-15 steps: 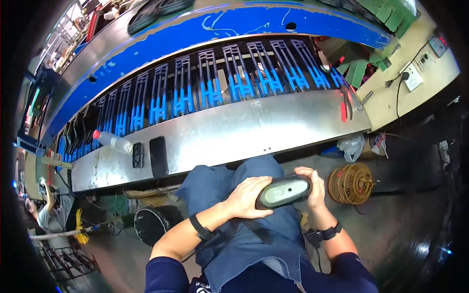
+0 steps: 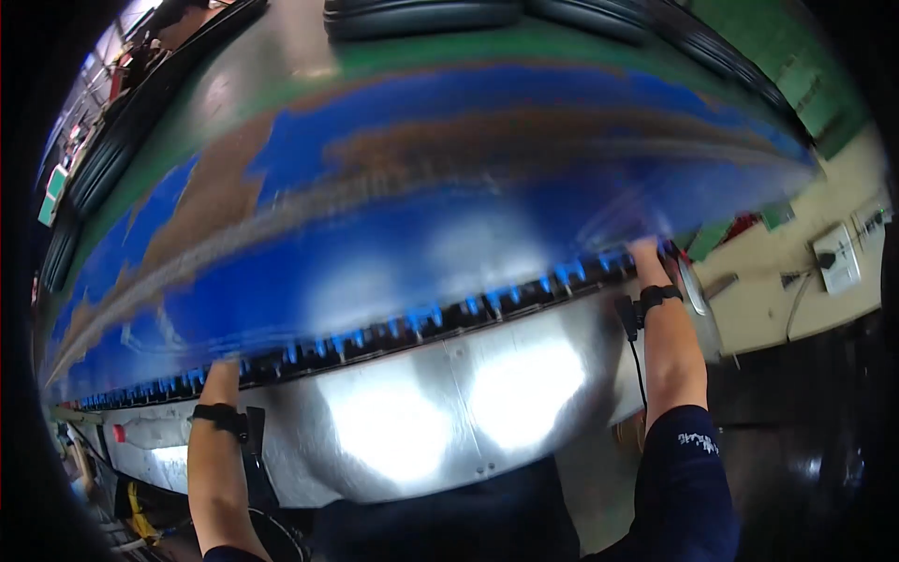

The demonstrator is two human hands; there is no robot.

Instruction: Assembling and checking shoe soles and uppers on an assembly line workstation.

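Observation:
My left hand [image 2: 225,367] reaches forward to the lower edge of a long blue metal panel [image 2: 375,281] with brown worn patches. Its fingers are hidden behind or under that edge. At the right end of the same edge, my right hand [image 2: 644,247] is mostly hidden and smeared by motion. Below the panel, between my arms, shows a row of blue and black pronged parts [image 2: 421,320]. The oval black and pale green thing is out of sight.
A shiny steel ledge [image 2: 449,403] lies before me. A clear bottle [image 2: 159,433] with a red cap rests on its left part. Black rubbery lengths [image 2: 421,17] lie along the green top. A white wall socket [image 2: 835,260] is at the right.
Both arms have moved from my lap forward and apart to the blue panel. The oval thing has left my hands. The view has shifted toward the panel, which looks larger and blurred.

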